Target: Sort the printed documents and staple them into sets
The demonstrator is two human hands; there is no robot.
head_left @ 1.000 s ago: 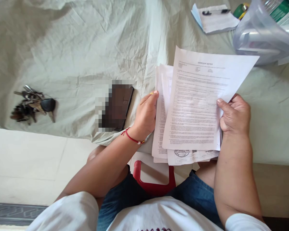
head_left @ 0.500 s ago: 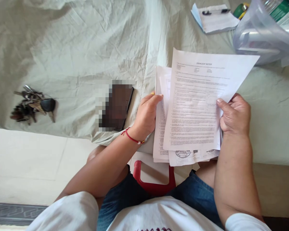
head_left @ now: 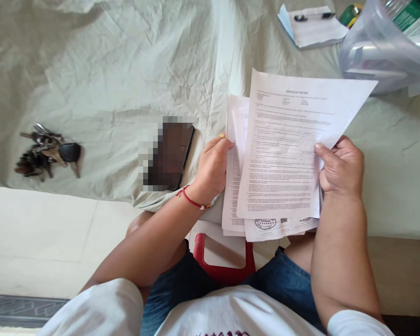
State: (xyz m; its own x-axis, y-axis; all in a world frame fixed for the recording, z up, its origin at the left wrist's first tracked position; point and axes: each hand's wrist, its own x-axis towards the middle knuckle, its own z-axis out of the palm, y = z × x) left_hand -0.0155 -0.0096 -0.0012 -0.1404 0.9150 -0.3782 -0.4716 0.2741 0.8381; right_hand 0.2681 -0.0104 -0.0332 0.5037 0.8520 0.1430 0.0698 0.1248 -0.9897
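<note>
Several loose printed sheets lie in a stack between my hands, over my lap at the near edge of the cloth. My left hand point(head_left: 215, 161) pinches the left edge of the lower papers point(head_left: 234, 200), thumb on top. With its thumb on the front, my right hand point(head_left: 341, 165) grips the right side of the top sheet point(head_left: 280, 149), headed "OVERLEAF NOTES", whose upper right corner sticks out. Below its bottom edge shows a sheet with a round black stamp point(head_left: 266, 224). The fingers of both hands behind the papers are hidden.
A dark phone point(head_left: 171, 154), partly pixelated, lies left of my left hand on the green-grey cloth point(head_left: 126, 70). A bunch of keys point(head_left: 51, 151) is farther left. At the upper right are a notepad point(head_left: 317, 30) with a pen and a translucent plastic container point(head_left: 381, 56).
My left thumb has drawn back slightly toward the edge of the papers. The sheets and my right hand have barely moved.
</note>
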